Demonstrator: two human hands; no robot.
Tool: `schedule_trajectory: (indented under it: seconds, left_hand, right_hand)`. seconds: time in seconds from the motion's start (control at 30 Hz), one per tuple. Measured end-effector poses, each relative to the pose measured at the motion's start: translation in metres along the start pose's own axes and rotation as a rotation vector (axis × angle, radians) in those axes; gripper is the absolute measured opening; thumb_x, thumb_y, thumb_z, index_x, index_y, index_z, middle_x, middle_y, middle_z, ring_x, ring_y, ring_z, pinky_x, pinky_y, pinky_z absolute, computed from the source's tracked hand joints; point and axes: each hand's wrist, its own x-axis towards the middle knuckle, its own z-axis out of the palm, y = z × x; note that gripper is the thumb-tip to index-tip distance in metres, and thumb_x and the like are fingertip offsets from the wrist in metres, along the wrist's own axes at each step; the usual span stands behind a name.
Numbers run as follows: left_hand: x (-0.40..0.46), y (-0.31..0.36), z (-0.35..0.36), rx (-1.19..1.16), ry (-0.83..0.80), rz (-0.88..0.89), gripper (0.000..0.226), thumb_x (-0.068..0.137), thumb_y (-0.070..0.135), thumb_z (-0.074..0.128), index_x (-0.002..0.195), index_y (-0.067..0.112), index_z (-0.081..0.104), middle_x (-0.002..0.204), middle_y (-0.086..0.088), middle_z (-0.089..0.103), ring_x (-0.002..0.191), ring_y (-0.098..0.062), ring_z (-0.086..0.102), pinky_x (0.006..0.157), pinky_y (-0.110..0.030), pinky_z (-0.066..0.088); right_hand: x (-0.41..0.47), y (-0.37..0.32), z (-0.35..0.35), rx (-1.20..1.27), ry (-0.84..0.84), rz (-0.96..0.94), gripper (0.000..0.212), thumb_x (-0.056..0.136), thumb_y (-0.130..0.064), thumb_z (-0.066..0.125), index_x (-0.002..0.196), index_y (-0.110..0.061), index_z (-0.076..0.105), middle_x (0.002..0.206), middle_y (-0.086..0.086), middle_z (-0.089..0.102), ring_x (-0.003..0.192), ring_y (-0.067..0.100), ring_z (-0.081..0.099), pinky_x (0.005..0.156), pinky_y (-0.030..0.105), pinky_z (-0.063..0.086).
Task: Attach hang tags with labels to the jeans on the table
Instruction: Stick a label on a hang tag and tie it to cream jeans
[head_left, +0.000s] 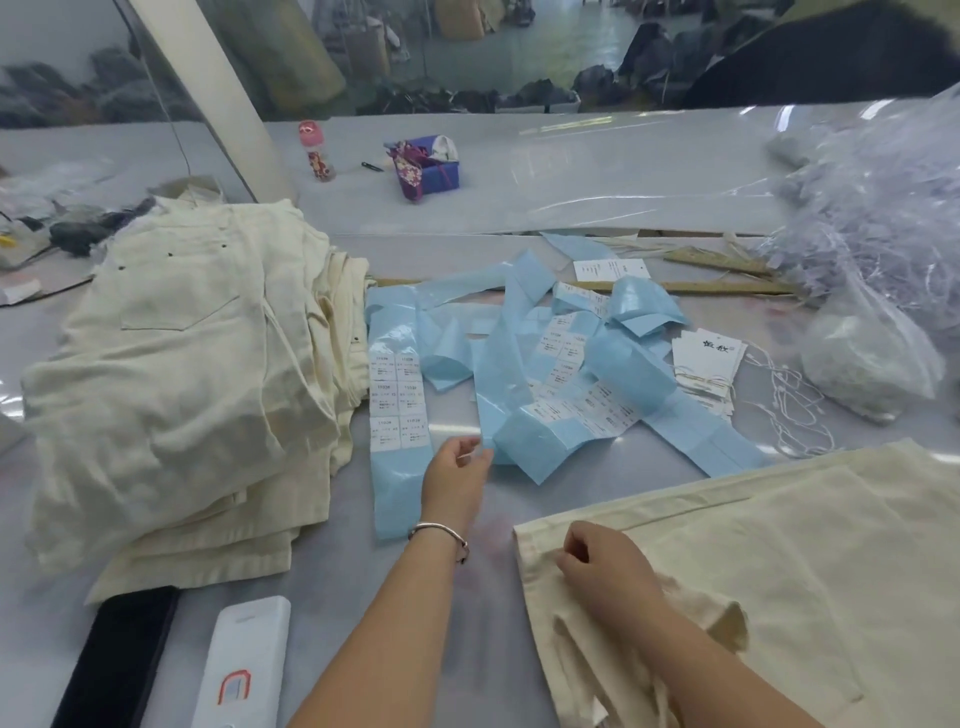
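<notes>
The likeliest snag from here is in that tangle of pale-blue label backing strips at the middle of the frame: they overlap and curl, so a pull on one end could drag its neighbours along, or a sticker could fold onto itself as it peels. The hang tags sit right of centre, well apart from either hand, their white strings spread loose on the table and easy to knot or catch.

The left hand reaches forward at lower centre, a bracelet on its wrist, fingers loosely curved with the tips at the edge of a blue strip; I can't tell whether it actually pinches it. The right hand, lower right, lies knuckles-up on the cream jeans spread there, fingers curled at the waistband corner and seemingly gathering cloth. If that hold slackens, the waistband may slide away. A stack of cream jeans waits at the left.
</notes>
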Motion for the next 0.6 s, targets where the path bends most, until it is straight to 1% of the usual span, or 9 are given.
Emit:
schedule_trajectory:
  seconds: [0.07, 0.17, 0.23, 0.3, 0.33, 0.4, 0.47, 0.53, 0.6]
  left_hand:
    - [0.025, 0.005, 0.007, 0.004, 0.020, -0.023, 0.032, 0.092, 0.022, 0.063, 0.123, 0.019, 0.058, 0.111, 0.004, 0.059, 0.100, -0.014, 0.056, 0.085, -0.025, 0.041]
    - [0.053, 0.011, 0.019, 0.078, 0.042, -0.099, 0.051, 0.089, 0.024, 0.064, 0.136, 0.018, 0.048, 0.118, -0.003, 0.060, 0.104, -0.023, 0.059, 0.082, -0.025, 0.041]
    - [0.064, 0.013, 0.024, 0.086, 0.031, -0.144, 0.052, 0.084, 0.016, 0.068, 0.132, 0.018, 0.048, 0.118, -0.007, 0.062, 0.091, -0.023, 0.064, 0.071, -0.021, 0.048]
    - [0.070, 0.016, 0.024, -0.036, -0.033, -0.184, 0.032, 0.081, 0.005, 0.068, 0.111, 0.014, 0.057, 0.103, -0.011, 0.066, 0.067, -0.017, 0.057, 0.052, -0.017, 0.044]
    - [0.071, 0.018, 0.022, -0.131, -0.085, -0.202, 0.020, 0.080, 0.001, 0.066, 0.098, 0.008, 0.063, 0.091, -0.013, 0.066, 0.063, -0.017, 0.051, 0.050, -0.019, 0.040]
    - [0.067, 0.023, 0.013, -0.328, -0.177, -0.227, 0.011, 0.078, -0.002, 0.061, 0.084, 0.006, 0.066, 0.079, -0.011, 0.060, 0.063, -0.017, 0.047, 0.053, -0.023, 0.036]
    - [0.062, 0.030, 0.004, -0.437, -0.237, -0.162, 0.019, 0.078, -0.004, 0.054, 0.084, 0.007, 0.069, 0.083, -0.011, 0.066, 0.070, -0.018, 0.056, 0.059, -0.023, 0.043]
    - [0.056, 0.037, -0.003, -0.444, -0.245, -0.046, 0.027, 0.081, -0.007, 0.050, 0.089, 0.006, 0.073, 0.090, -0.012, 0.071, 0.078, -0.019, 0.061, 0.066, -0.023, 0.050]
    - [0.050, 0.042, -0.007, -0.322, -0.187, 0.083, 0.033, 0.084, -0.008, 0.049, 0.094, 0.011, 0.075, 0.094, -0.011, 0.073, 0.082, -0.018, 0.064, 0.075, -0.029, 0.051]
  right_hand:
    - [0.005, 0.000, 0.002, -0.019, -0.010, 0.000, 0.022, 0.084, -0.025, 0.053, 0.065, -0.024, 0.042, 0.068, -0.006, 0.053, 0.072, 0.014, 0.052, 0.061, 0.026, 0.037]
    - [0.013, -0.001, 0.001, 0.004, -0.011, 0.006, 0.018, 0.085, -0.026, 0.054, 0.068, -0.024, 0.047, 0.070, -0.006, 0.056, 0.073, 0.012, 0.054, 0.064, 0.027, 0.040]
    - [0.019, -0.006, -0.005, 0.046, -0.002, -0.016, 0.017, 0.085, -0.026, 0.057, 0.071, -0.021, 0.051, 0.071, -0.004, 0.058, 0.073, 0.013, 0.054, 0.067, 0.028, 0.042]
    - [0.026, -0.014, -0.014, 0.116, 0.063, -0.079, 0.022, 0.086, -0.023, 0.062, 0.067, -0.021, 0.050, 0.064, -0.004, 0.055, 0.065, 0.010, 0.050, 0.067, 0.031, 0.042]
    - [0.030, -0.020, -0.020, 0.171, 0.122, -0.113, 0.026, 0.085, -0.020, 0.065, 0.064, -0.023, 0.049, 0.059, -0.005, 0.052, 0.060, 0.009, 0.047, 0.065, 0.031, 0.042]
    - [0.039, -0.036, -0.032, 0.328, 0.232, -0.152, 0.027, 0.084, -0.015, 0.068, 0.063, -0.020, 0.052, 0.054, -0.003, 0.053, 0.054, 0.010, 0.047, 0.060, 0.031, 0.042]
    - [0.048, -0.053, -0.041, 0.525, 0.268, -0.156, 0.022, 0.085, -0.010, 0.067, 0.066, -0.014, 0.057, 0.056, 0.004, 0.060, 0.054, 0.018, 0.055, 0.060, 0.034, 0.046]
    - [0.057, -0.068, -0.046, 0.731, 0.234, -0.140, 0.019, 0.087, -0.004, 0.065, 0.069, -0.009, 0.060, 0.059, 0.009, 0.064, 0.053, 0.017, 0.059, 0.054, 0.028, 0.048]
    - [0.067, -0.079, -0.047, 0.873, 0.164, -0.086, 0.010, 0.089, -0.008, 0.064, 0.080, -0.010, 0.062, 0.070, 0.010, 0.068, 0.057, 0.015, 0.064, 0.053, 0.021, 0.048]
